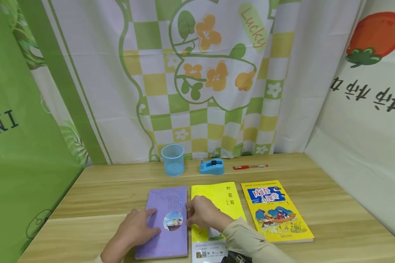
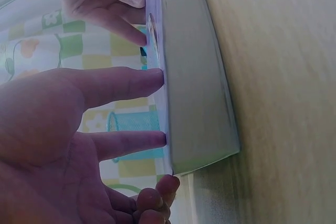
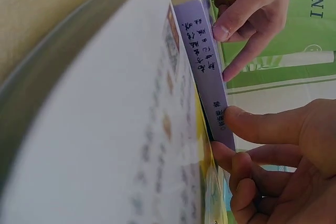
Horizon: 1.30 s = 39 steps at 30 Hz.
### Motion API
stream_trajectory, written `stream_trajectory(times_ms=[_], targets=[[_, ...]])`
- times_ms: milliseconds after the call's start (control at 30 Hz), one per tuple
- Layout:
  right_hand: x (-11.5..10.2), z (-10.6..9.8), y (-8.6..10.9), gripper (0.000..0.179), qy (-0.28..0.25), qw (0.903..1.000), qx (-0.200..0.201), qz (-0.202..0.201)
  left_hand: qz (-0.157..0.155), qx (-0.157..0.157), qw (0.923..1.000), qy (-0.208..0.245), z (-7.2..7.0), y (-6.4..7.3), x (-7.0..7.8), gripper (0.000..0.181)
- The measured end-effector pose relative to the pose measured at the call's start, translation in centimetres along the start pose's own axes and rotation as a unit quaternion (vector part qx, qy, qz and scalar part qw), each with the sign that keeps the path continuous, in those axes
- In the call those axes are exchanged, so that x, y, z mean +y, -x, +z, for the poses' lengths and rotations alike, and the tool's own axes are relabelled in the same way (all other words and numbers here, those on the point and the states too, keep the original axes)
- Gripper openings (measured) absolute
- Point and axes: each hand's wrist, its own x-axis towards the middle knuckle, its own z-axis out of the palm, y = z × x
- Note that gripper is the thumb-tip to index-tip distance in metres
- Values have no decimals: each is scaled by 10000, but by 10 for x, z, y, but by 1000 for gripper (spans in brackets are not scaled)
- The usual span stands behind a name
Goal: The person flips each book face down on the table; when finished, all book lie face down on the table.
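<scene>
A thick purple book point(image 1: 161, 243) with a round picture on its cover lies face up in front of me. My left hand point(image 1: 133, 228) touches the left part of the cover with its thumb and index finger stretched out; the left wrist view shows the fingertips on the cover's edge above the page block. At the book's right edge is my right hand point(image 1: 205, 213). In the right wrist view its thumb and index fingertip touch the purple spine point(image 3: 207, 77), other fingers curled beneath. Under the right hand and forearm lies a yellow book point(image 1: 212, 190), partly covered.
Further right lies a second yellow book point(image 1: 276, 219) with a blue title block. Along the back of the wooden table point(image 1: 118, 182) stand a blue mesh pen cup point(image 1: 173, 162) and a blue tape dispenser point(image 1: 212, 167), beside a red pen point(image 1: 250, 167). Patterned curtains enclose the table.
</scene>
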Motion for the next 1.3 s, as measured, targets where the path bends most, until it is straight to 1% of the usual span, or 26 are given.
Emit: stream_trajectory(times_ms=[233,400,467,600,700,867,967,1133,1200,1300], targets=[[-6,5,4,10,213,9994,271,13,23,10,10000,-34,-2,0,1,64],[-9,6,6,18,541,9982,268,-48,16,3,10000,-29,-2,0,1,64],[-10,7,7,21,757,9967,262,-131,24,7,10000,-33,-2,0,1,65],[-11,8,9,22,1202,9912,411,-374,42,7,10000,-32,-1,0,1,65],[-12,8,10,26,1369,9879,520,-504,65,4,10000,-21,0,-1,1,65],[-11,7,13,29,1331,9881,583,-499,51,-3,10000,18,1,0,0,66],[-11,4,16,33,1147,9904,610,-475,33,-29,10000,52,1,0,1,66],[-8,-10,24,44,984,9890,841,-717,46,-66,10000,55,0,0,2,65],[-3,-16,28,45,895,9878,943,-863,78,-44,10000,39,0,1,1,65],[9,-26,35,45,698,9875,1040,-955,155,14,9999,30,-2,1,1,64]])
